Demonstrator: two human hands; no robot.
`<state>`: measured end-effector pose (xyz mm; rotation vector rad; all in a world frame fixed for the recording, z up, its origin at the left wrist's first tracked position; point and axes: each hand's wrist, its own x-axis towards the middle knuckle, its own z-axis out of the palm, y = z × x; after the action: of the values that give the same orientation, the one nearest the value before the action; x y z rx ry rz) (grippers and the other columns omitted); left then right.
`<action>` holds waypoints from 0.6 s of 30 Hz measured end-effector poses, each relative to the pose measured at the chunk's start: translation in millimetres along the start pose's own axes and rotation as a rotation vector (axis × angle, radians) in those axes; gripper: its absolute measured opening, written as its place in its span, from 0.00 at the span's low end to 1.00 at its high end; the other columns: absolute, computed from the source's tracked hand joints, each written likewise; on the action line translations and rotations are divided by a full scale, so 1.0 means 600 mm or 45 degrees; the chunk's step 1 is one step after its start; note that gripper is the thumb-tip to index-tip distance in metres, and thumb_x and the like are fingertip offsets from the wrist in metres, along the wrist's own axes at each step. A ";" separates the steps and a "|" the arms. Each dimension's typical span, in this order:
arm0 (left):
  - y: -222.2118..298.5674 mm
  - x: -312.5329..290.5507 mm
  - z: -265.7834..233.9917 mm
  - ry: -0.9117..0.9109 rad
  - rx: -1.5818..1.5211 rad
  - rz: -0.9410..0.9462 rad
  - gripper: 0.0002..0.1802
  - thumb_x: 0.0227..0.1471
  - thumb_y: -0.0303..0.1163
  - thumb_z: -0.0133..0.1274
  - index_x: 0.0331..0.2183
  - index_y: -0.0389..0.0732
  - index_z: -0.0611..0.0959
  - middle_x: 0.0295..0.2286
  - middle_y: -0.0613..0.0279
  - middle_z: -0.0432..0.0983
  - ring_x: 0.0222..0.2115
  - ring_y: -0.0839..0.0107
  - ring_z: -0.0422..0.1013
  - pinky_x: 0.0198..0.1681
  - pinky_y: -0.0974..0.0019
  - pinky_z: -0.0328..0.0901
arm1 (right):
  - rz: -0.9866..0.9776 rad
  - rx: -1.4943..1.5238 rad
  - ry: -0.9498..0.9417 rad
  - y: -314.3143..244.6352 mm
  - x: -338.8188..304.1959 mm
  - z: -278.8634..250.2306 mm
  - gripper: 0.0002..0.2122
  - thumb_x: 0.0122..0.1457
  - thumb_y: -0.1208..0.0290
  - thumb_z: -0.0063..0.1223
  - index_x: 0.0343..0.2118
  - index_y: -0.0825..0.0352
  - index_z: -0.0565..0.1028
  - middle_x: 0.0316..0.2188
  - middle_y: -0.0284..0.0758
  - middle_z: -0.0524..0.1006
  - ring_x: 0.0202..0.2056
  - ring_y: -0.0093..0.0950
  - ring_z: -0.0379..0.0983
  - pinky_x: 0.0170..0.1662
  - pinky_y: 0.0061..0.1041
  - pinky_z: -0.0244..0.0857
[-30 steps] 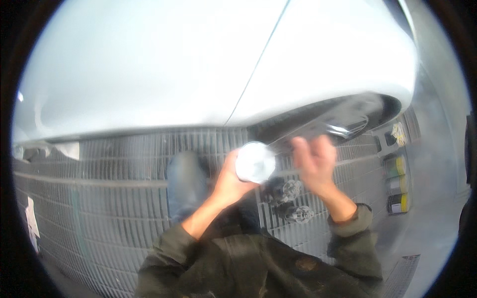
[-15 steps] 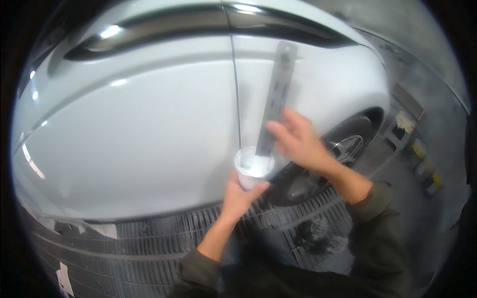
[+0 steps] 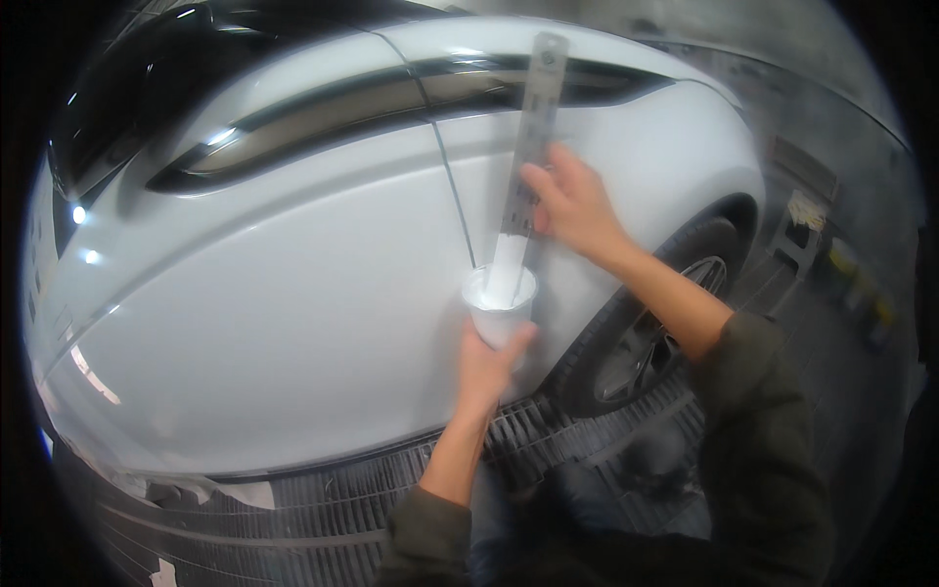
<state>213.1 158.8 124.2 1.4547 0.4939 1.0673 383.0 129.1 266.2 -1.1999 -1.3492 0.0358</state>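
Left hand clasps a cup — right hand pinches a strip reaching into it

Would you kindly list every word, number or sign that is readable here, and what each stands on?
No text is readable.
Grey flat strip in the right hand: dark marks, too blurred to read.
White cup in the left hand: no lettering visible.
Yellow-and-dark containers: too blurred to tell.
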 end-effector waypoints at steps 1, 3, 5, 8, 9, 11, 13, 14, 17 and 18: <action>-0.003 0.000 0.005 0.017 0.006 -0.003 0.33 0.46 0.33 0.68 0.50 0.33 0.71 0.38 0.55 0.77 0.37 0.69 0.74 0.40 0.65 0.69 | -0.093 -0.139 0.013 0.027 -0.007 0.007 0.13 0.64 0.62 0.51 0.33 0.69 0.68 0.14 0.35 0.72 0.15 0.23 0.71 0.18 0.24 0.63; -0.005 -0.004 0.011 0.057 0.021 0.007 0.33 0.46 0.33 0.68 0.50 0.33 0.70 0.38 0.55 0.77 0.37 0.69 0.74 0.41 0.65 0.69 | -0.293 -0.414 0.037 0.066 -0.036 0.026 0.13 0.64 0.62 0.52 0.31 0.69 0.68 0.14 0.36 0.72 0.15 0.23 0.72 0.18 0.25 0.63; -0.012 -0.010 0.001 0.086 0.017 0.011 0.33 0.46 0.33 0.68 0.50 0.33 0.70 0.39 0.54 0.77 0.38 0.68 0.73 0.42 0.65 0.68 | 0.011 -0.087 -0.097 0.026 -0.044 0.035 0.14 0.63 0.62 0.53 0.30 0.69 0.67 0.14 0.36 0.72 0.14 0.25 0.72 0.19 0.27 0.63; -0.002 -0.008 0.007 0.081 -0.004 -0.022 0.32 0.46 0.32 0.68 0.49 0.33 0.71 0.40 0.54 0.76 0.39 0.68 0.73 0.42 0.64 0.68 | 0.046 0.060 -0.013 0.010 0.001 0.009 0.15 0.64 0.63 0.52 0.29 0.70 0.66 0.14 0.37 0.72 0.14 0.25 0.71 0.19 0.27 0.63; 0.002 -0.007 0.009 0.077 -0.009 -0.040 0.32 0.46 0.32 0.68 0.49 0.33 0.71 0.40 0.54 0.76 0.39 0.68 0.73 0.42 0.64 0.68 | 0.034 0.053 0.011 0.011 0.003 0.008 0.15 0.64 0.63 0.52 0.29 0.70 0.66 0.14 0.37 0.72 0.14 0.25 0.72 0.19 0.27 0.63; -0.001 -0.004 0.006 0.044 0.002 -0.058 0.35 0.46 0.35 0.68 0.51 0.31 0.69 0.43 0.53 0.74 0.42 0.67 0.71 0.46 0.63 0.67 | 0.011 0.029 0.049 0.003 0.003 0.013 0.14 0.64 0.63 0.51 0.29 0.70 0.66 0.14 0.37 0.72 0.14 0.25 0.72 0.19 0.27 0.63; -0.006 -0.002 0.007 0.043 0.000 -0.050 0.35 0.46 0.35 0.68 0.51 0.31 0.70 0.43 0.52 0.74 0.42 0.67 0.71 0.46 0.63 0.67 | 0.057 -0.051 -0.087 0.017 -0.020 0.022 0.14 0.64 0.64 0.51 0.29 0.70 0.66 0.14 0.36 0.73 0.14 0.24 0.72 0.19 0.28 0.63; -0.008 -0.001 0.010 0.058 -0.008 -0.032 0.33 0.46 0.34 0.68 0.49 0.32 0.71 0.41 0.53 0.75 0.40 0.68 0.72 0.44 0.64 0.67 | 0.085 -0.068 -0.148 0.019 -0.032 0.026 0.14 0.64 0.64 0.51 0.29 0.70 0.66 0.14 0.36 0.73 0.14 0.25 0.72 0.19 0.28 0.63; -0.008 -0.006 0.002 0.095 0.009 -0.014 0.31 0.45 0.33 0.68 0.48 0.32 0.72 0.39 0.54 0.76 0.38 0.68 0.73 0.41 0.65 0.68 | 0.095 0.041 -0.116 0.002 -0.025 0.030 0.14 0.64 0.65 0.50 0.28 0.71 0.66 0.14 0.37 0.73 0.14 0.25 0.72 0.20 0.28 0.64; -0.008 -0.006 0.001 0.096 0.015 -0.013 0.31 0.45 0.33 0.68 0.48 0.32 0.72 0.39 0.54 0.76 0.38 0.68 0.73 0.41 0.65 0.68 | 0.072 0.053 -0.052 0.003 -0.003 0.023 0.14 0.64 0.65 0.50 0.28 0.71 0.66 0.14 0.36 0.73 0.14 0.25 0.72 0.19 0.28 0.64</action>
<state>213.3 156.4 118.9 1.4243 0.5614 1.1164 373.0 137.4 260.5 -1.2077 -1.3439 0.1283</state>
